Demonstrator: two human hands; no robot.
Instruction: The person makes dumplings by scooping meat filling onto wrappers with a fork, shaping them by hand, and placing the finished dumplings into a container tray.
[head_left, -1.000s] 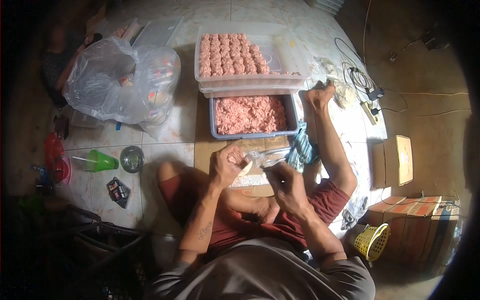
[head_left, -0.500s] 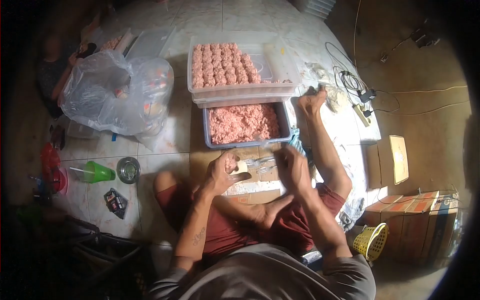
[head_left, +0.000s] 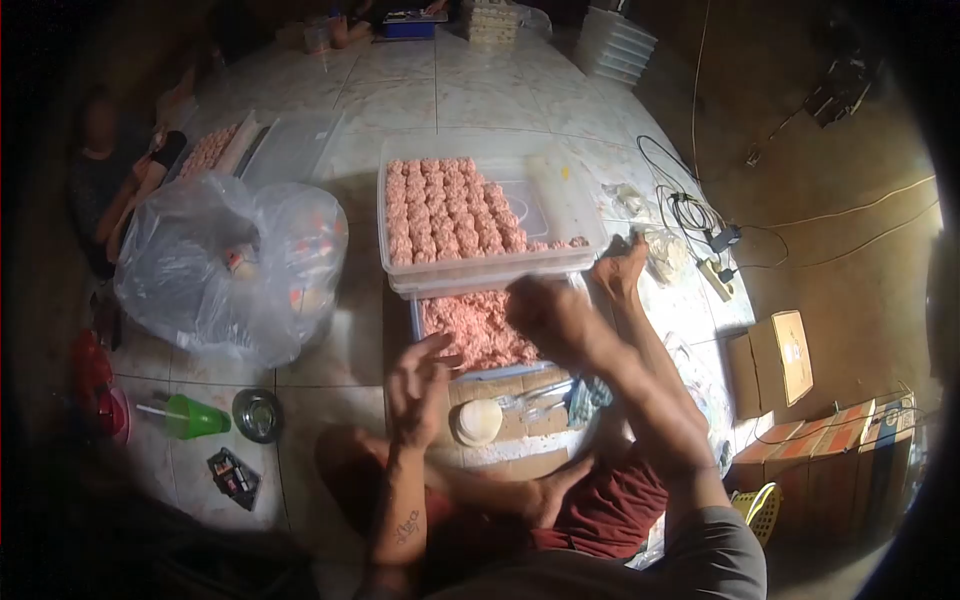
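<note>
My left hand (head_left: 418, 388) is raised at the near left corner of the blue tub, its fingers apart with nothing in them. Over the right side of that tub (head_left: 478, 375) hovers my right hand (head_left: 550, 315), dark and blurred; its fingers look curled, and whatever they hold is hidden. Pink minced meat (head_left: 470, 328) fills the tub. Beyond it, a clear plastic tray (head_left: 565, 215) contains rows of shaped meat pieces (head_left: 440, 210), with a few along its front edge. A stack of round pale wrappers (head_left: 478, 423) lies on cardboard near my legs, beside metal forks (head_left: 540, 397).
A large clear plastic bag (head_left: 225, 270) stands to the left, near a green cup (head_left: 195, 416) and a glass ashtray-like dish (head_left: 258, 416). A co-worker (head_left: 105, 180) sits at far left. Cables (head_left: 690, 210), cartons (head_left: 830, 440) and a yellow basket (head_left: 757, 510) are on the right.
My view has tilted up. The left hand has let go of the wrapper with meat and opened. The right hand has moved forward from beside the forks to above the tub.
</note>
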